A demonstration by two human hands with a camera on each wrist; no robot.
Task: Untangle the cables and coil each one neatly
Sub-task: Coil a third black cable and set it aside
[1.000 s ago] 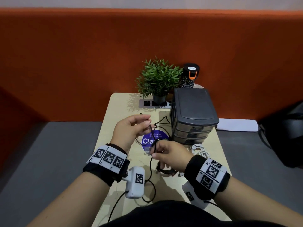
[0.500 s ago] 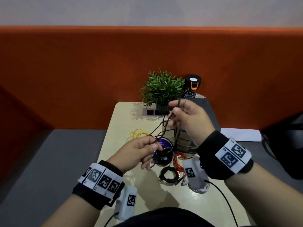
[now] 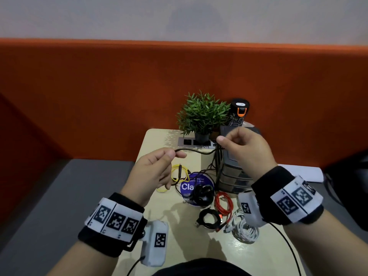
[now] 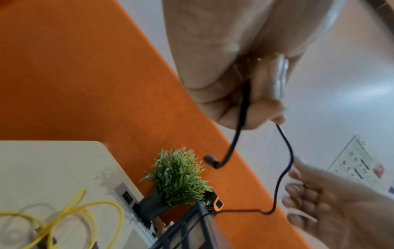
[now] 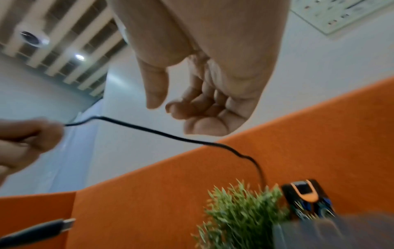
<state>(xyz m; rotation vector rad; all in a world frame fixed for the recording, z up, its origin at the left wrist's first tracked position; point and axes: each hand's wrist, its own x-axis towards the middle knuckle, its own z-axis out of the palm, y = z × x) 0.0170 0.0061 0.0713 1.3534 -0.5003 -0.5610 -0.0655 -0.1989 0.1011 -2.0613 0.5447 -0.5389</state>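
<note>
My left hand pinches a thin black cable between thumb and forefinger, above the table. The cable runs right to my raised right hand and drops beside the drawer unit. In the right wrist view the right hand has loosely curled fingers and grips nothing; the cable passes under it. The short end with its plug hangs from my left hand. On the table lie a yellow cable, a black coil on a purple disc, an orange cable, another black coil and a white cable.
A dark drawer unit stands at the table's right, with a potted plant and a black bottle behind it. A socket panel sits in the tabletop. An orange partition closes off the back.
My left hand has risen and now pinches the black cable higher up. My right hand has loosened its hold on the cable and stays raised by the plant.
</note>
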